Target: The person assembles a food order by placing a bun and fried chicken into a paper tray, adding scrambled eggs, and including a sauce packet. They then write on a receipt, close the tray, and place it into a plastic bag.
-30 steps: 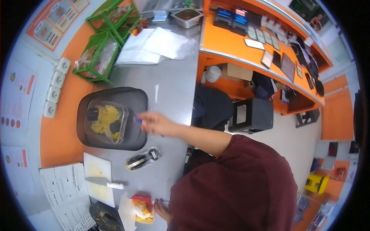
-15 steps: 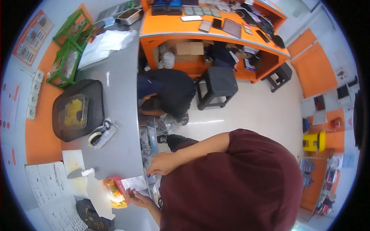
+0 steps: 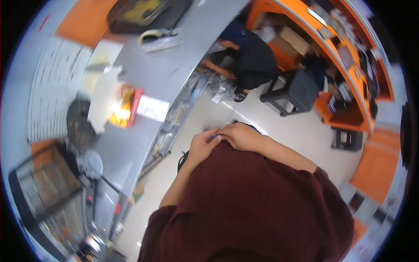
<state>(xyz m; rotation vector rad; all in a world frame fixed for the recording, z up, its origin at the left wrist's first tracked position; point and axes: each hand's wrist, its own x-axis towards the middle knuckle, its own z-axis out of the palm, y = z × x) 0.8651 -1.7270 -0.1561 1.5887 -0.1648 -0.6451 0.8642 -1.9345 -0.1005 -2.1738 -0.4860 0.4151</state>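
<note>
My left hand and my right hand meet in front of my dark red shirt, fingertips touching. Between the closed fingers shows a small blue object, mostly hidden and too small to identify. On the grey counter to the left, apart from both hands, stands an open food box with a red side, its pale lid folded back. Yellow and orange food fills the box. A white printed slip lies against its right side.
A person in dark clothes crouches beyond the counter, beside a black stool. A tape roll lies near a black tray. A glass-sided case stands at the lower left. Orange shelving is at the back.
My left hand has left the food box and joined my right hand in front of my shirt. The view has turned, bringing the glass-sided case into sight.
</note>
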